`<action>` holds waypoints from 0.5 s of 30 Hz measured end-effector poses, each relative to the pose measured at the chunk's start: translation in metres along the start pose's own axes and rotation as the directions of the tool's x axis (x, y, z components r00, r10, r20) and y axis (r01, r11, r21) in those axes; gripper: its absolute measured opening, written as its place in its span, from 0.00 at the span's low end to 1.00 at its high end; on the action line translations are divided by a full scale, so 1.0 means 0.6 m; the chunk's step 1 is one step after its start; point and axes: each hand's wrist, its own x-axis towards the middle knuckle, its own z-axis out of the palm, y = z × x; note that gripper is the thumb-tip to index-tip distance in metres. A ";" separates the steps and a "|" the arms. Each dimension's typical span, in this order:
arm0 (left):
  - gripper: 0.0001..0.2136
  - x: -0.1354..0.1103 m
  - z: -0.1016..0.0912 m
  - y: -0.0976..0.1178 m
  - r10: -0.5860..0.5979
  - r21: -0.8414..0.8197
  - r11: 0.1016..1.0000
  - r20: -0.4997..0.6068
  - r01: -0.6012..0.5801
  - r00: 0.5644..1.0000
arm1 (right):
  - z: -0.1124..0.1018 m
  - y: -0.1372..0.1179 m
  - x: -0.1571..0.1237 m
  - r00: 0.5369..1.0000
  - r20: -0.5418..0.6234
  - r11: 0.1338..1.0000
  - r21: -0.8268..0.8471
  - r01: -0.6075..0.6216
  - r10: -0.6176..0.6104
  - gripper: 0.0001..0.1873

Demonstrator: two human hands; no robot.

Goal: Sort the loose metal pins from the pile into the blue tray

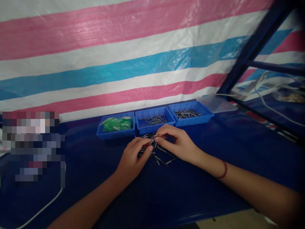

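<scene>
Text: none readable | numbers, signs: none readable | far right perhaps too blurred

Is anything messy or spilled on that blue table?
Maybe: loose metal pieces lie crisscrossed on the table near the left hand and right hand, while similar ones sit inside the middle tray and right tray. I can't tell if they spilled.

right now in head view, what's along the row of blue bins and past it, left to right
Left bin of green pieces, middle bin of metal pieces, right bin of similar pieces, clear plastic sheet.
</scene>
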 end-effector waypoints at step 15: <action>0.05 0.016 0.008 -0.001 -0.016 -0.003 1.000 0.040 0.016 0.999 | -0.009 -0.003 0.001 1.000 -0.006 0.999 0.045 0.006 -0.005 0.02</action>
